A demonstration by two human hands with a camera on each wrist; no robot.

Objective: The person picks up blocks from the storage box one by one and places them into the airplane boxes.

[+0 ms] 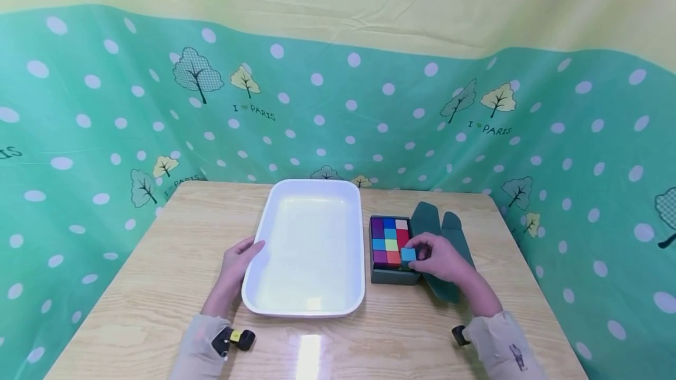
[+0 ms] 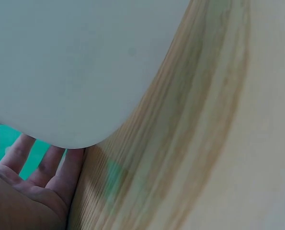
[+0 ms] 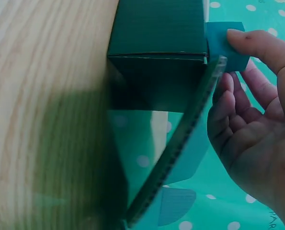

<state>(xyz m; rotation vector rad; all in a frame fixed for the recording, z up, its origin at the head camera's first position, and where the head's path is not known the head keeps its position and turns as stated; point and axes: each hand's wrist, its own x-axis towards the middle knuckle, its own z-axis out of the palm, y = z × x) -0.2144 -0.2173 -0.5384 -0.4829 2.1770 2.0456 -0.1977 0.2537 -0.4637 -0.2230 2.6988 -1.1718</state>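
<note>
A white rectangular tray (image 1: 303,306) lies on the table, and my left hand (image 1: 236,263) grips its left rim, thumb at the top edge. In the left wrist view the fingers (image 2: 49,165) pass partly out of sight behind the tray's wall. My right hand (image 1: 440,260) pinches a blue cube (image 1: 408,254) between thumb and fingers at the near right corner of a dark green box (image 1: 395,277). Rows of coloured cubes (image 1: 391,244) fill much of that box. The right wrist view shows the blue cube (image 3: 223,43) partly raised above the box's edge.
The box's open lid (image 1: 449,291) spreads to the right with its flaps out, under the right forearm. The wooden table (image 1: 153,286) ends at a green dotted curtain (image 1: 317,104) behind and at both sides. The tray and box stand close side by side.
</note>
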